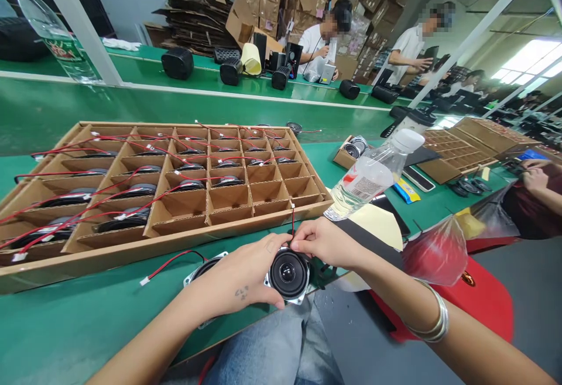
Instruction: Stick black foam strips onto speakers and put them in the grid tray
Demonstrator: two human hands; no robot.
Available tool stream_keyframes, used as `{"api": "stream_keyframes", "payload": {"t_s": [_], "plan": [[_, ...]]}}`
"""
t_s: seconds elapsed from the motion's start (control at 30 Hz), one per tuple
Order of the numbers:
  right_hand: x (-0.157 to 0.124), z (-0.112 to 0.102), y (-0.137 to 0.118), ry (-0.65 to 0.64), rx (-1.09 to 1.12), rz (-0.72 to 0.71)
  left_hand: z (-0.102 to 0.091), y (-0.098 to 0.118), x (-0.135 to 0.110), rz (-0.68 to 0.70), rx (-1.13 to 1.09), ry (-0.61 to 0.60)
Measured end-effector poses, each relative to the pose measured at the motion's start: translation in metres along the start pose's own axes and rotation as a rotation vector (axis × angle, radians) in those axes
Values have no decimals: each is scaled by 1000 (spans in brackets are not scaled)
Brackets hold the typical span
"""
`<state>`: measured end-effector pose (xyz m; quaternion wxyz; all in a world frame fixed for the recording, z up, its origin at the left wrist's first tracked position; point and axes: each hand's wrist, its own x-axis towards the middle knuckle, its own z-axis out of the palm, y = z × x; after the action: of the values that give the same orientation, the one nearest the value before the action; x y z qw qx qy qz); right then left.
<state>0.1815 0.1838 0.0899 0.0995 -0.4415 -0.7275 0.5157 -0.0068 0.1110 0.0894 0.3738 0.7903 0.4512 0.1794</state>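
Left hand (243, 271) and right hand (325, 243) meet at one speaker (288, 274) at the near edge of the green counter (65, 326). The left is spread around the speaker's frame from the side, thumb at the lower edge and fingers at the upper. The right is narrowed to a pinch at the upper rim, apparently on the base of the red wire (293, 221) that stands up there; the exact contact is too small to tell.

For good work here, the left hand should press on the metal frame alone, clear of the soft cone, so that the speaker cannot turn or slip off the edge. The right would do best to grip close to the terminal and push straight, without bending the tab or straining the wire; a light tug afterwards would prove the hold.

A second speaker (208, 264) lies partly under the left hand, its lead (175, 256) trailing left over the counter. Just beyond is the divided box (184, 234), with speakers in many cells and red leads draped over the dividers. Right of it lean a bottle (373, 174) and, nearer, yellow paper (384, 221). Across the line, two co-workers (322, 37) (406, 45) handle things of their own.
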Motion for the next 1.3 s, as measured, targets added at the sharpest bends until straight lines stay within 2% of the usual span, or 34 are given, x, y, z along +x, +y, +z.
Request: {"api": "stream_keyframes", "payload": {"t_s": [0.23,0.33,0.43,0.47,0.53,0.63,0.7,0.77,0.9,1.07,1.17,1.3], "plan": [[2,0,-1,12,-48,-15,2,-4,1,53,13,15],[2,-1,-7,29,-189,-51,2,-3,1,44,3,6],[2,-3,-18,44,-438,-44,0,2,0,-12,-2,-16],[1,-5,-21,19,-507,-8,-1,4,0,-35,-1,-23],[-2,-10,-28,-111,-554,94,-2,8,-1,-75,7,-30],[-14,-24,-37,-390,-421,187,-3,13,-3,-96,59,-24],[-26,-35,-41,-468,-368,172,-2,15,-4,-110,128,-13],[-41,-46,-43,-415,-386,122,1,18,-5,-127,216,7],[-71,-65,-38,-140,-412,31,8,22,-6,-163,412,38],[-107,-81,-14,124,-374,-6,10,29,-4,-183,567,25],[-124,-83,12,206,-283,-46,7,33,-2,-198,615,-13],[-139,-70,43,233,-207,-69,3,40,1,-252,587,-65]]}}
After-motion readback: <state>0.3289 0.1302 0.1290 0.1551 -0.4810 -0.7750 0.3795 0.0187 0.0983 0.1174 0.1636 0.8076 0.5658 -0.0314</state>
